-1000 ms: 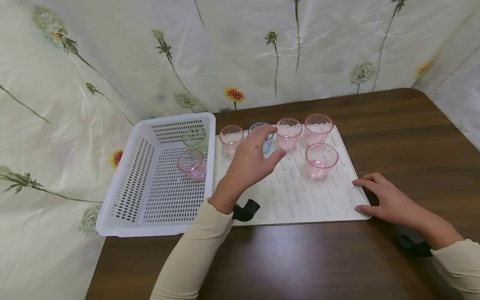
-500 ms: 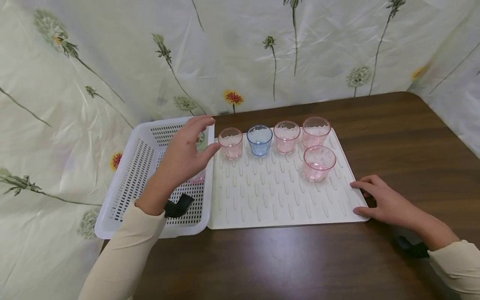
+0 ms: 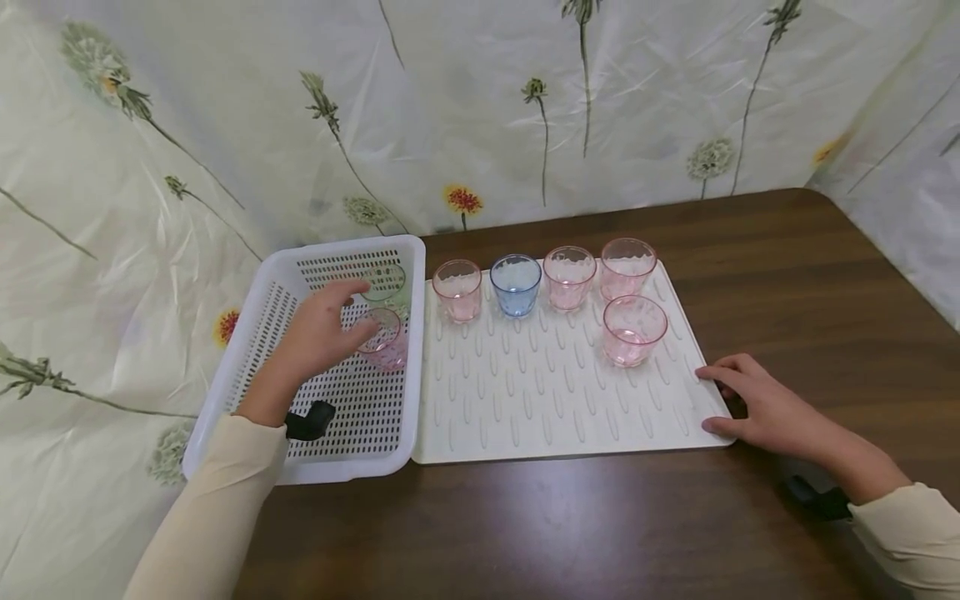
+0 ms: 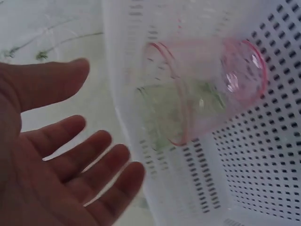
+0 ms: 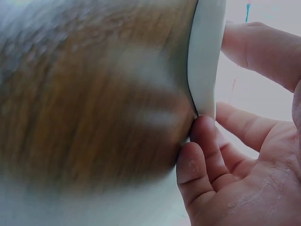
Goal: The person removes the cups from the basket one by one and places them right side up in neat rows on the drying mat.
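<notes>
In the head view my left hand (image 3: 318,329) is over the white plastic basket (image 3: 345,467), fingers spread and nothing in its grasp. Its thumb overlaps the rim of a pink glass (image 3: 390,354) there, while the left wrist view shows fingertips apart from that pink glass (image 4: 202,89). Behind it in the basket stands a green glass (image 3: 396,300). My right hand (image 3: 772,408) holds the right edge of a white ridged drying tray (image 3: 525,417). Thumb and index finger lie on its top; in the right wrist view, other fingers curl against the tray's edge (image 5: 204,61).
Along the tray's back stand a pink glass (image 3: 457,292), a blue glass (image 3: 516,287) and two more pink ones; another pink glass (image 3: 633,333) stands in front of them at right. The dark wooden table (image 3: 525,525) ends at a flowered curtain (image 3: 487,108).
My left hand has moved left from above the glasses on the tray to over the basket. My right hand stays at the tray's edge.
</notes>
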Demonstrator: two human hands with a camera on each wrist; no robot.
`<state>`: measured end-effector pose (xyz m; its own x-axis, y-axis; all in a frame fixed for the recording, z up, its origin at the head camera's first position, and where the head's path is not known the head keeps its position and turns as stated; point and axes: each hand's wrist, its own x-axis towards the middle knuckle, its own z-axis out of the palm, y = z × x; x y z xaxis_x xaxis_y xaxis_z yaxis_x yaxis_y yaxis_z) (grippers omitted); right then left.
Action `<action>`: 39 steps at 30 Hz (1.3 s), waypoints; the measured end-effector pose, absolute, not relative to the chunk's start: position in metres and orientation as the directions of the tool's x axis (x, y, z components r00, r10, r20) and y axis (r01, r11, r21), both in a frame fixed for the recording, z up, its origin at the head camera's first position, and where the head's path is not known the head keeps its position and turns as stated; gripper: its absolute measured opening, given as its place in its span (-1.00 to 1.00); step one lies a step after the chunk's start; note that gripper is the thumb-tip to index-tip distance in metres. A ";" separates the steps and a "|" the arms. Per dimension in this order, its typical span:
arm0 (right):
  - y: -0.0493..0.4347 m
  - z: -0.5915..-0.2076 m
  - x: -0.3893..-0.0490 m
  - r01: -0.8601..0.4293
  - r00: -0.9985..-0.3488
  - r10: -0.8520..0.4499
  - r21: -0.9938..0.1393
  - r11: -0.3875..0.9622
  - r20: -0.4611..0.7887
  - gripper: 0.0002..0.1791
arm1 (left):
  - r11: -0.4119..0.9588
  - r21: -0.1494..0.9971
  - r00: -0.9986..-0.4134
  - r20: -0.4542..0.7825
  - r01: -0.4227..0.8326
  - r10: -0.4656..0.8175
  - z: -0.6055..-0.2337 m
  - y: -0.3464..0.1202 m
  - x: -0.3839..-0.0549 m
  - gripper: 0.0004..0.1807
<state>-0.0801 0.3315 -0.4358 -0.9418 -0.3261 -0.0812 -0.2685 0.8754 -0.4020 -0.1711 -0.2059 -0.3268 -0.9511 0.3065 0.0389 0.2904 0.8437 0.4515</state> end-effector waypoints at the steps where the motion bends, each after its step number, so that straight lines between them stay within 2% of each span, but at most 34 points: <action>1: 0.331 -0.436 -0.080 -0.267 -0.942 -0.325 -0.401 0.876 -0.083 -0.23 | 0.854 0.445 -0.953 -0.001 0.270 0.302 -0.329 -0.209 -0.173 -0.35; 7: 0.331 -0.436 -0.081 -0.252 -0.944 -0.316 -0.402 0.880 -0.099 -0.22 | 0.893 0.419 -0.932 -0.230 0.164 0.279 -0.341 -0.218 -0.182 -0.19; 11: 0.332 -0.437 -0.081 -0.259 -0.943 -0.319 -0.402 0.878 -0.091 -0.22 | 0.885 0.445 -0.916 -0.286 0.134 0.282 -0.348 -0.219 -0.186 -0.15; 21: 0.334 -0.439 -0.082 -0.258 -0.946 -0.316 -0.421 0.869 -0.073 -0.21 | 0.851 0.511 -0.898 -0.307 0.125 0.316 -0.359 -0.220 -0.192 -0.08; 31: 0.335 -0.442 -0.079 -0.295 -0.945 -0.328 -0.417 0.860 -0.007 -0.23 | 0.757 0.652 -0.885 -0.328 0.040 0.330 -0.375 -0.227 -0.198 -0.02; 39: 0.337 -0.443 -0.080 -0.298 -0.945 -0.326 -0.419 0.858 0.005 -0.23 | 0.728 0.684 -0.883 -0.319 0.037 0.345 -0.382 -0.231 -0.201 -0.03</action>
